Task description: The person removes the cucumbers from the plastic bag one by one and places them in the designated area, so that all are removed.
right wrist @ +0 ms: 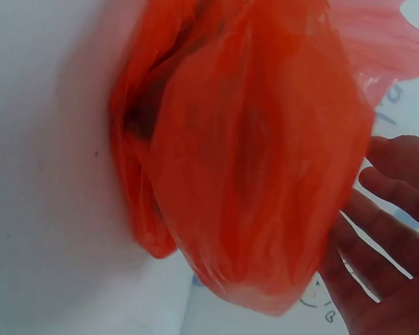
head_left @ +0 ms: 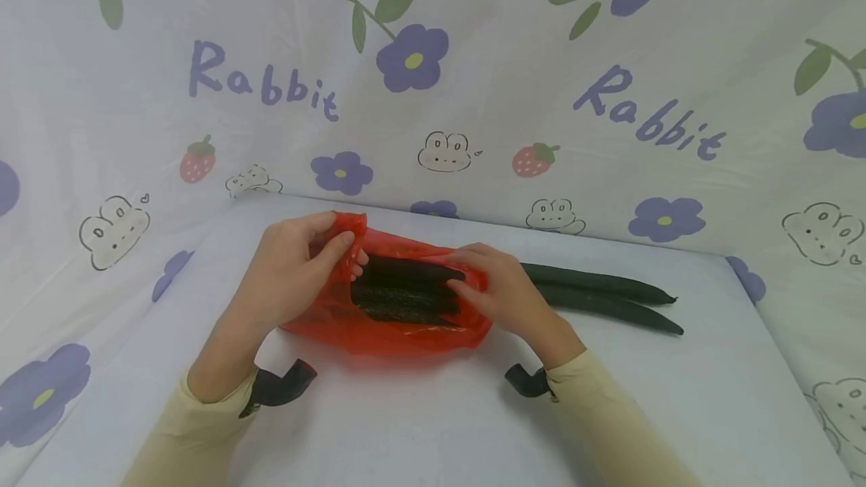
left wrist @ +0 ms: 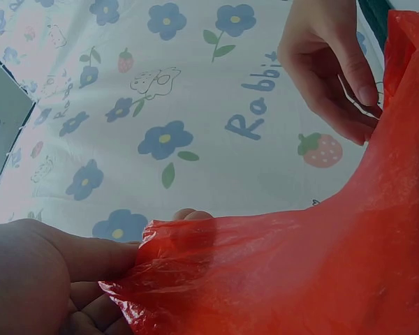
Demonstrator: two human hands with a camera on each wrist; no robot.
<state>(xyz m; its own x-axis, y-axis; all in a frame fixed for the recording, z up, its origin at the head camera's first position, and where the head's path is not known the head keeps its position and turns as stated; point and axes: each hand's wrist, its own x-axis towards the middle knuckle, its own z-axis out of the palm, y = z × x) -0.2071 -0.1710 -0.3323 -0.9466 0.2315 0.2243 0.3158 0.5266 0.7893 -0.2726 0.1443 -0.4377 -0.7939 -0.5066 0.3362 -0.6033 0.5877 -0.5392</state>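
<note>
Left hand [head_left: 291, 269]: one, thumb and fingers pinching the edge of the bag, holding it up.

Right hand [head_left: 504, 288]: one, fingers loosely bent and spaced, tips touching the far side of the opening; no firm hold shows.

Bag [head_left: 406, 340]: one, red, thin plastic, between the two hands, its opening spread from the left hand's fingers to the right hand's.

Cucumbers in the bag [head_left: 406, 295]: dark green, side by side, count uncertain; between the hands, long axis running from the left hand to the right, near ends at the right hand's thumb.

Loose cucumbers [head_left: 602, 282]: two, side by side, just right of the right hand, inner ends hidden behind it; long axis running outward from that hand, outer tips angled slightly toward the person. Right hand much the nearer; left hand well apart, across the bag.

Worktop [head_left: 419, 434]: white, beneath both hands.
</note>
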